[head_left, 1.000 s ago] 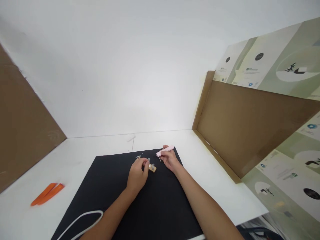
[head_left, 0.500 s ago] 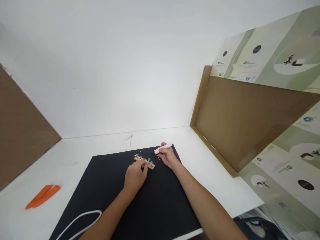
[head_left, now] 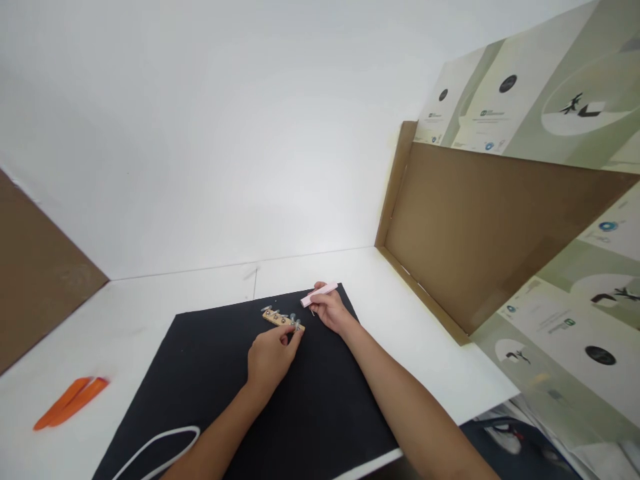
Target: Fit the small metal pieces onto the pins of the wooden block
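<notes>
A short light-wooden strip (head_left: 270, 316), with several metal screw heads and clear disc-like pieces along it, lies at a slant on a black mat (head_left: 210, 373). My left hand (head_left: 270, 353) is closed at the strip's right end, its thumb and forefinger on the near edge and covering part of it. Just to the right, my right hand (head_left: 327, 311) is closed around a pale pink stick-like tool (head_left: 320, 294), which I cannot identify more closely. A thin, light-coloured pin-like piece (head_left: 313, 312) shows below the right fingers.
Two orange strips (head_left: 70, 403) lie on the white table (head_left: 135, 333) left of the mat. A white cord loop (head_left: 165, 435) is by my left forearm. Brown boards (head_left: 450, 227) stand at both sides, and a white wall (head_left: 240, 133) rises behind.
My left fingers have shifted from the strip's middle toward its right end, uncovering more screw heads. The right hand still holds the pink tool. The whole view has shifted slightly.
</notes>
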{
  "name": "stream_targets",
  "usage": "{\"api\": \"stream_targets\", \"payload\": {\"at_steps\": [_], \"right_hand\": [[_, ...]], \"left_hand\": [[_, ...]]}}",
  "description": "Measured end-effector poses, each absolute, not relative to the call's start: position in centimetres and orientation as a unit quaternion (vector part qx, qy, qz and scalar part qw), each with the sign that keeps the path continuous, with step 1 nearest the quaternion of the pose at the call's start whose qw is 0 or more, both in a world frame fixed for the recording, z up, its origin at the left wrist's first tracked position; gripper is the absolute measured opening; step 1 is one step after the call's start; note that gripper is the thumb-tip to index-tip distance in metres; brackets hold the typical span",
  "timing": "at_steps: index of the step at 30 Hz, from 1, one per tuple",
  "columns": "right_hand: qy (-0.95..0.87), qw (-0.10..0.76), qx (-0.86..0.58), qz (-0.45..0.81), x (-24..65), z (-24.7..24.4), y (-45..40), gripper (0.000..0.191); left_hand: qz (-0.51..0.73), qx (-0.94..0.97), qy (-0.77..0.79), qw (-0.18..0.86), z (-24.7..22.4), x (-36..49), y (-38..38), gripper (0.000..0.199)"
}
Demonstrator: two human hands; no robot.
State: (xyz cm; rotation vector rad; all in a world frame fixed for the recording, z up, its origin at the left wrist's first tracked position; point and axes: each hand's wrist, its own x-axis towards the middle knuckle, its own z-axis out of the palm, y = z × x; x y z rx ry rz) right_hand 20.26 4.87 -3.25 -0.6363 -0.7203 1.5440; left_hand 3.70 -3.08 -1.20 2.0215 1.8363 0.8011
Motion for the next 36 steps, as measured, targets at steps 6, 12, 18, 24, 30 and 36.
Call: {"api": "stream_targets", "payload": {"at_steps": [6, 12, 18, 24, 30, 36], "right_hand": [[-0.318, 0.612, -0.27, 0.671, 20.2, -3.5, 5.0, 0.042], [-0.309, 0.613, -0.265, 0.677, 20.3, -3.5, 5.0, 0.042], [-0.298, 0.578, -0.255, 0.716, 21.2, -2.8, 4.7, 0.041], [-0.314, 0.554, -0.25, 0.73, 21.4, -2.7, 4.6, 0.038], [-0.333, 0.468, -0.246, 0.781, 22.2, -2.5, 4.2, 0.039], [-0.339, 0.417, -0.242, 0.808, 22.8, -2.3, 4.1, 0.038]], "left_hand": [[0.276, 0.699, 0.641, 0.154, -1.1, 3.6, -3.1, 0.031], [0.277, 0.716, 0.623, 0.147, -1.5, 3.4, -2.9, 0.029], [0.295, 0.714, 0.614, 0.164, -1.8, 3.2, -2.8, 0.03], [0.284, 0.717, 0.609, 0.189, -1.5, 3.0, -2.8, 0.029], [0.279, 0.719, 0.606, 0.193, -0.9, 3.1, -3.0, 0.031], [0.271, 0.729, 0.603, 0.175, -1.1, 3.3, -3.2, 0.029]]}}
